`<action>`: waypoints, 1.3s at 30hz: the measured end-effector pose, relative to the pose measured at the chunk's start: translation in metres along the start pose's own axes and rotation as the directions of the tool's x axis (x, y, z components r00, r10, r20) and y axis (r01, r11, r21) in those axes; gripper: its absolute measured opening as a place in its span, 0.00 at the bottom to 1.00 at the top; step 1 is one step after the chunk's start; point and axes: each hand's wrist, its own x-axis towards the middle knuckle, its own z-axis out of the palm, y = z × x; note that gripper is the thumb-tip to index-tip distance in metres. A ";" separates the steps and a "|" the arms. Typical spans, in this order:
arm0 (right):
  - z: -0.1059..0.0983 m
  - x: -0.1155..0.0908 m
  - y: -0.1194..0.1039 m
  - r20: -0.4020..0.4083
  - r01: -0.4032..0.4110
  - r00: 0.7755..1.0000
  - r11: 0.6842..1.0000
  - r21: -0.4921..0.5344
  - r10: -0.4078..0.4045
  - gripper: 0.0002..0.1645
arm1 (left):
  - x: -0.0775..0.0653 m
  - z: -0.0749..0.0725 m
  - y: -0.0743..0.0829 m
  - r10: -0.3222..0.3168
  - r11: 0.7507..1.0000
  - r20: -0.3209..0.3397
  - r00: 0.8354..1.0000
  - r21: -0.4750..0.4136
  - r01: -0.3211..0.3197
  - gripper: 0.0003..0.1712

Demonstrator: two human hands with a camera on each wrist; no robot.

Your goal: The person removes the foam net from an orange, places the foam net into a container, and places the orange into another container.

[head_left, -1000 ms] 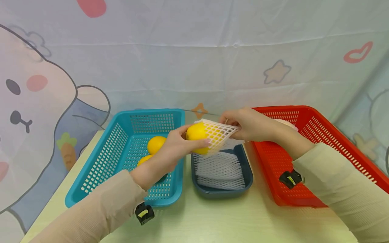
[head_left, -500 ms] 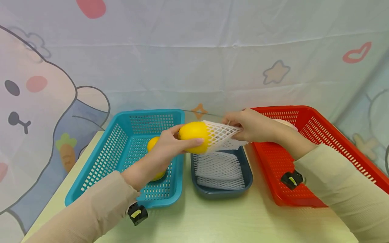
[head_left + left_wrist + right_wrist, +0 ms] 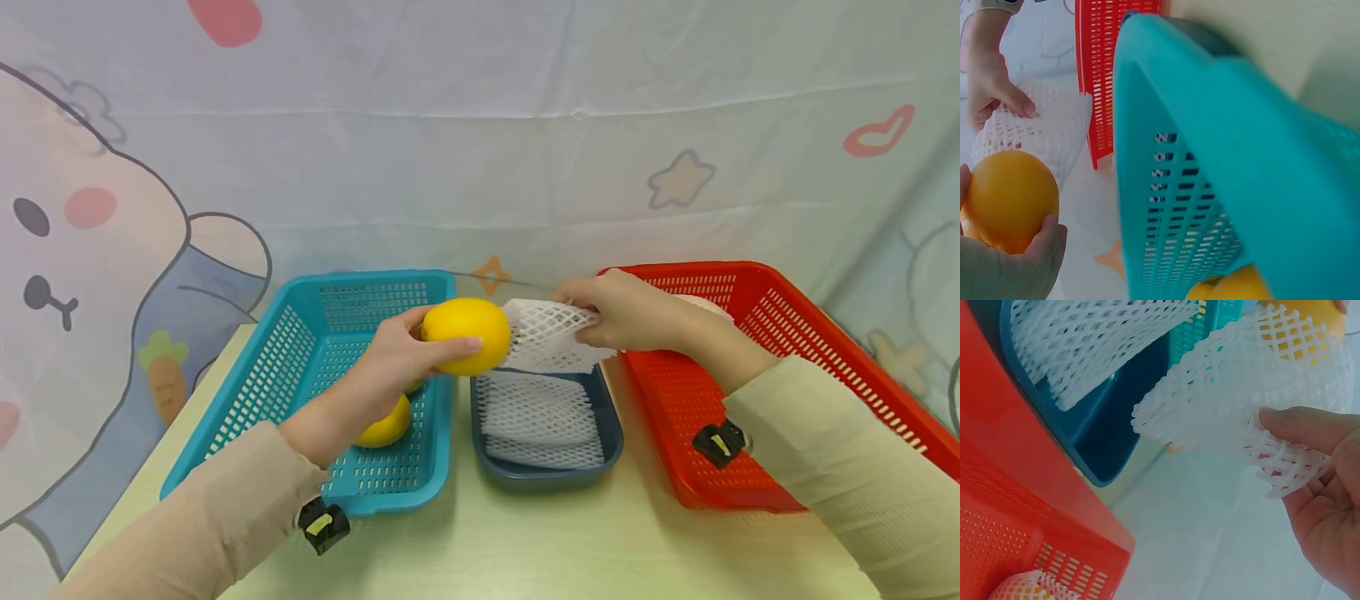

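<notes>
My left hand (image 3: 397,354) grips a smooth yellow lemon (image 3: 468,333) above the gap between the teal basket and the grey-blue tray. The thumb lies along the near side of the fruit. My right hand (image 3: 626,308) pinches the far end of a white foam net sleeve (image 3: 551,333) between thumb and fingers. Its mouth faces the lemon, and in the head view the fruit sits right at that edge, outside the mesh. The right wrist view shows the sleeve (image 3: 1222,394) spread flat, with the thumb on top. Part of the lemon (image 3: 1310,325) shows behind the mesh.
The teal basket (image 3: 240,400) on the left holds more yellow fruit (image 3: 386,423). A grey-blue tray (image 3: 551,479) with stacked foam sleeves (image 3: 540,421) stands in the middle. The red basket (image 3: 671,450) on the right contains a net-wrapped fruit (image 3: 1022,587). A printed cloth hangs behind.
The left hand has moved left with the lemon, which has come out of the foam net sleeve. The right hand has stayed nearly in place, still holding the sleeve, now flatter.
</notes>
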 end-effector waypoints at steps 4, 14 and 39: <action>0.000 0.000 0.002 -0.010 -0.014 1.000 0.999 -0.040 0.013 0.21 | 0.000 -0.006 -0.001 -0.007 1.000 -0.003 1.000 0.007 0.007 0.41; 0.001 0.001 0.007 -0.035 -0.027 0.999 0.997 -0.073 0.025 0.23 | 0.005 -0.021 -0.009 0.026 1.000 -0.011 1.000 -0.010 -0.026 0.40; 0.022 0.013 0.023 -0.085 0.009 0.996 0.992 -0.126 -0.020 0.20 | 0.024 -0.089 -0.022 0.000 1.000 -0.194 0.981 0.014 0.003 0.50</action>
